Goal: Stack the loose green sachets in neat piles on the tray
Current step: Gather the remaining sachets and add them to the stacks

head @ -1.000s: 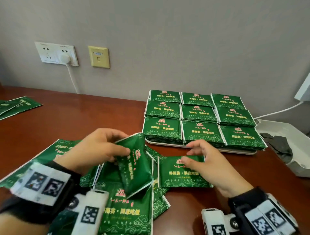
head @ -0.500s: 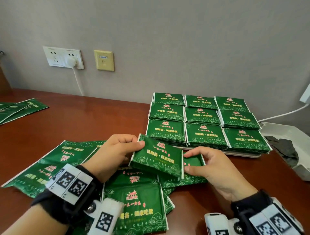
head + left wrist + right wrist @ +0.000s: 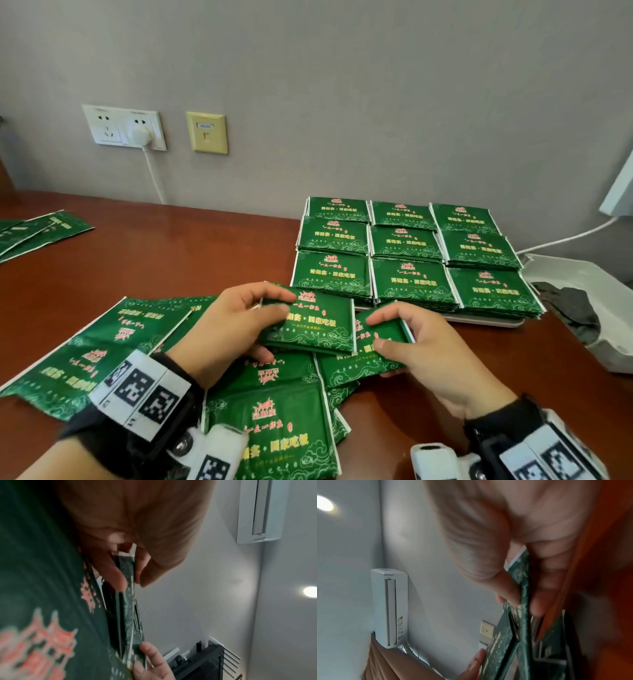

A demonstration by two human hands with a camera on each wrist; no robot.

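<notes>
My left hand (image 3: 270, 308) pinches a green sachet (image 3: 318, 325) by its left end, held just above the loose heap of sachets (image 3: 274, 411) at the table's front. The left wrist view shows thumb and fingers (image 3: 118, 577) clamped on that sachet (image 3: 128, 608). My right hand (image 3: 380, 334) grips a second sachet (image 3: 383, 330) beside it, thumb on top; the right wrist view shows this sachet (image 3: 524, 588) pinched edge-on. Behind them the white tray (image 3: 489, 320) carries several neat green piles (image 3: 407, 277) in rows.
More flat green sachets (image 3: 85, 349) spread over the brown table at left, and a few (image 3: 37, 229) lie at the far left. A white bin (image 3: 589, 301) with dark cloth stands right of the tray. Wall sockets (image 3: 125, 128) and a cable are behind.
My left hand has turned its sachet from upright to flat and carried it right, over the one in my right hand. The right hand has curled onto its sachet and lifted it slightly.
</notes>
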